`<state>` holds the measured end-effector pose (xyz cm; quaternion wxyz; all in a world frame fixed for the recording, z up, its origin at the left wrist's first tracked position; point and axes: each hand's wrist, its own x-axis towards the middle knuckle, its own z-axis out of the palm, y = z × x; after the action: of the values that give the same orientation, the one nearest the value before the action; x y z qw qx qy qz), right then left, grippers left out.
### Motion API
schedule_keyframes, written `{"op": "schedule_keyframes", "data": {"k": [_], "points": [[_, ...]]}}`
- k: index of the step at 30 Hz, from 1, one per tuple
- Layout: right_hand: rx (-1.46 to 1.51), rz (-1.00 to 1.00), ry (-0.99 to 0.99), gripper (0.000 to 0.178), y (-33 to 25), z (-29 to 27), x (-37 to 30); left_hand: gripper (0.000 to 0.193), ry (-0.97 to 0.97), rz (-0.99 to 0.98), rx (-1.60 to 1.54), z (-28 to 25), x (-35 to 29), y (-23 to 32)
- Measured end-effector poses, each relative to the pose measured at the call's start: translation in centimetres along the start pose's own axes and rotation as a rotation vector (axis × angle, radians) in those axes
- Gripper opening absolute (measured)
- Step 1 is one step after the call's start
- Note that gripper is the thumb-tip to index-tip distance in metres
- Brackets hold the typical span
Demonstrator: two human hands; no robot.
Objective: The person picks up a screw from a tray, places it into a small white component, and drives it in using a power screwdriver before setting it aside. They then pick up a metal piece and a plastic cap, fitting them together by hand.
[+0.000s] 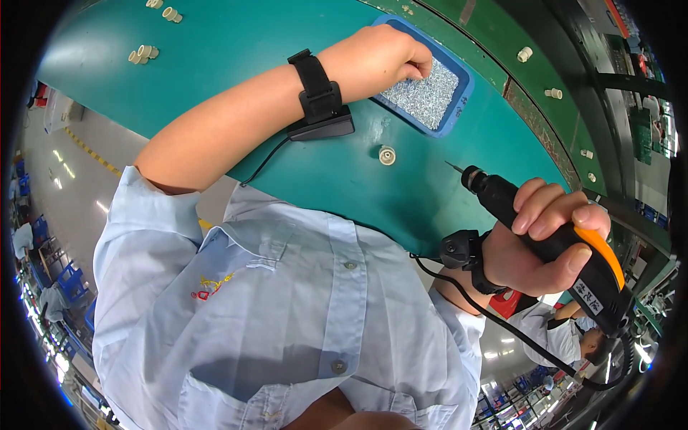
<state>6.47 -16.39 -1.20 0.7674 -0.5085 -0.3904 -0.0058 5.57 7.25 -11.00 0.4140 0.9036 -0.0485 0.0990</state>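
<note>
My left hand (381, 56) reaches over a blue plastic bin (466, 94) that holds a heap of small silvery screws (424, 107). Its fingers are curled together with their tips down at the heap; what they pinch, if anything, is too small to tell. My right hand (532, 259) is wrapped round a black and orange electric screwdriver (502, 199). The thin bit points left over the table and touches nothing. Between the bin and my body a cream, round socket-like fitting (387, 155) stands alone on the green table.
More cream fittings (147, 52) sit at the table's far left. Others (552, 94) lie spaced along the green strip (527, 75) at the right, beside a dark metal frame (595, 93). A black cable (502, 326) hangs by my right arm. Another person (559, 337) is at the lower right.
</note>
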Motion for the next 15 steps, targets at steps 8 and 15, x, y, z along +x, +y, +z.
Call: {"op": "schedule_keyframes", "data": {"k": [8,15], "points": [[0.017,0.056,-0.032,0.039,-0.1,0.9,1.0,0.014,-0.086,-0.138,-0.244,-0.2,-0.6,-0.3],[0.027,0.056,-0.039,0.039,-0.3,1.2,1.5,0.014,0.07,0.149,0.011,0.8,-1.1,-0.6]]}}
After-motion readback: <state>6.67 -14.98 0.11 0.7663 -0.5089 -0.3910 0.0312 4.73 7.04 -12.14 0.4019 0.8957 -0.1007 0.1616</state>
